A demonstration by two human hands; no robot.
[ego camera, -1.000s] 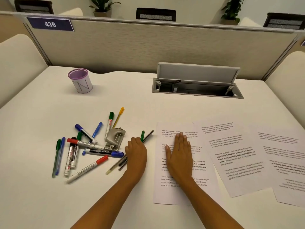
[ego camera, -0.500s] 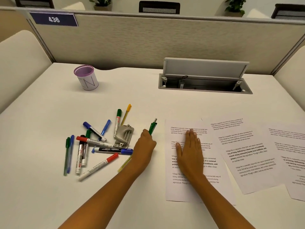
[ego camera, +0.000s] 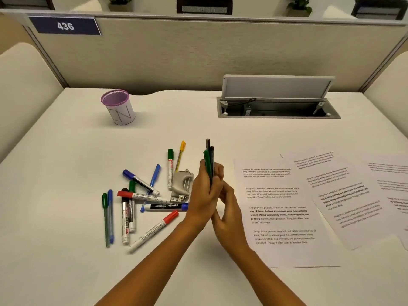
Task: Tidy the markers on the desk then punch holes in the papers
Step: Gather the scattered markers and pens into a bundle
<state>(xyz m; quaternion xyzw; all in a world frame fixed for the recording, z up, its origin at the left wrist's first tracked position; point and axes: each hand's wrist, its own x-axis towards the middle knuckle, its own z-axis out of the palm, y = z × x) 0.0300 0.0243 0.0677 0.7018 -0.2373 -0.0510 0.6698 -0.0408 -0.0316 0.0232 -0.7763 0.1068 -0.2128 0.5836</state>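
Note:
My left hand (ego camera: 202,195) is closed around a small bundle of pens (ego camera: 208,159), green, black and grey, held upright above the desk. My right hand (ego camera: 229,214) presses against the bundle from the right, its fingertips curled on the pens' lower part. Several markers and pens (ego camera: 152,197) lie scattered on the white desk to the left of my hands. Among them, just left of my left hand, is a grey hole punch (ego camera: 182,184). Printed papers (ego camera: 278,206) lie spread out to the right, overlapping each other.
A purple-rimmed pen cup (ego camera: 120,109) stands upright at the back left of the desk. An open cable tray (ego camera: 278,107) with a raised lid is sunk into the desk at the back right. A beige partition (ego camera: 198,54) closes off the far edge.
My left hand gathered pens off the desk and lifted them upright. My right hand left the paper and moved left against the bundle.

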